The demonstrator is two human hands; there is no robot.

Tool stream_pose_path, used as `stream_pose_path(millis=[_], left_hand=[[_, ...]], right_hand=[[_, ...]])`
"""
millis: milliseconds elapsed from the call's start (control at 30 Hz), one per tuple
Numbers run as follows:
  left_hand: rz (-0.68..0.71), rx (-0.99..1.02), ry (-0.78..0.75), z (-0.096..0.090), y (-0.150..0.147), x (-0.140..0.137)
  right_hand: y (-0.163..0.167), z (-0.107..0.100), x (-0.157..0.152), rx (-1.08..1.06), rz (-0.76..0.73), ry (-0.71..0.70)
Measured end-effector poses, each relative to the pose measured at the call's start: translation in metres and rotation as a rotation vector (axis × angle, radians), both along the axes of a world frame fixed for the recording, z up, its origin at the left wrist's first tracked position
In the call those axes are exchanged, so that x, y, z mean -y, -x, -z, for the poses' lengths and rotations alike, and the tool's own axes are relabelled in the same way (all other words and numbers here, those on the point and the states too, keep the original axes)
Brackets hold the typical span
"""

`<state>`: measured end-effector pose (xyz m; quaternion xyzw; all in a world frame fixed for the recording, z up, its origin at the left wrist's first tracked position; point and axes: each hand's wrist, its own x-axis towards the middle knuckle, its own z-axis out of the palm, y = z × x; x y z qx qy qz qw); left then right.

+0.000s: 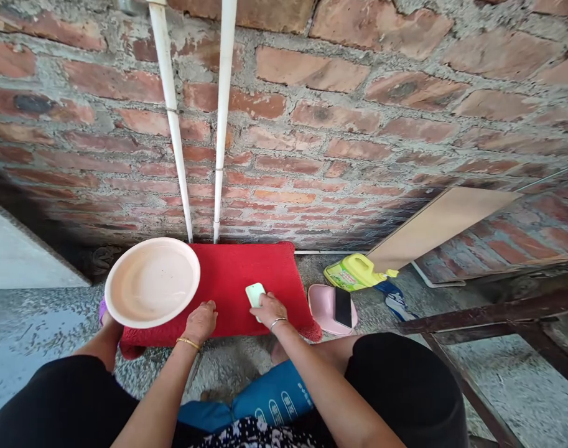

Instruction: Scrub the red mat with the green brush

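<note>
A red mat (pixel 246 267) with a shaggy edge lies spread in front of me, its near edge hanging down. My right hand (pixel 269 310) grips a pale green rounded block (pixel 254 290) against the mat's surface; its underside is hidden. Over the near part of the mat, my left hand (pixel 201 322) has its fingers curled in, and whatever they may hold is out of sight. Left of that hand, a large pale pink basin (pixel 120 314) stands over the mat's left end, with what looks like water inside.
Right of the mat, a pink tray (pixel 318 305) bears a dark rectangular object (pixel 343 307). Behind it are a yellow jug (pixel 356 272) and a blue-and-white item (pixel 395 300). White pipes (pixel 223 124) run down the brick wall (pixel 311 137). A board (pixel 445 218) leans at right.
</note>
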<state>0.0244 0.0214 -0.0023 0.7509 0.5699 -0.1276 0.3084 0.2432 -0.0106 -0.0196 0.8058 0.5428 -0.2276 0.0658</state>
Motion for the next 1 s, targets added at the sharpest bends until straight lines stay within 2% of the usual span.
stream_pose_path(millis=[233, 300, 400, 467, 533, 600, 700, 800, 900, 1000], left_hand=[[-0.091, -0.19, 0.026, 0.015, 0.011, -0.007], [-0.103, -0.216, -0.064, 0.02, 0.014, -0.008], [-0.07, -0.248, -0.305, 0.031, 0.014, -0.006], [-0.02, -0.217, -0.452, 0.042, 0.013, -0.003], [0.048, -0.141, -0.57, 0.056, 0.013, -0.001], [0.1, -0.059, -0.663, 0.07, 0.012, 0.0], [0.112, 0.017, -0.729, 0.085, 0.013, 0.001], [0.077, 0.02, -0.732, 0.09, 0.013, 0.001], [0.057, -0.003, -0.71, 0.088, 0.012, 0.001], [0.049, -0.002, -0.682, 0.086, 0.012, 0.0]], right_hand=[[-0.115, -0.007, 0.023, 0.031, 0.267, 0.036], [-0.141, -0.01, 0.031, 0.033, 0.342, 0.043], [-0.159, -0.017, 0.039, 0.05, 0.448, 0.029], [-0.151, -0.023, 0.041, 0.019, 0.448, -0.014], [-0.125, -0.025, 0.041, -0.049, 0.374, -0.078], [-0.086, -0.023, 0.042, -0.119, 0.254, -0.127], [-0.023, -0.012, 0.046, -0.203, 0.007, -0.094], [0.014, 0.001, 0.051, -0.206, -0.198, -0.075], [0.008, 0.007, 0.055, -0.169, -0.197, -0.051], [-0.028, 0.004, 0.058, -0.105, -0.097, 0.0]])
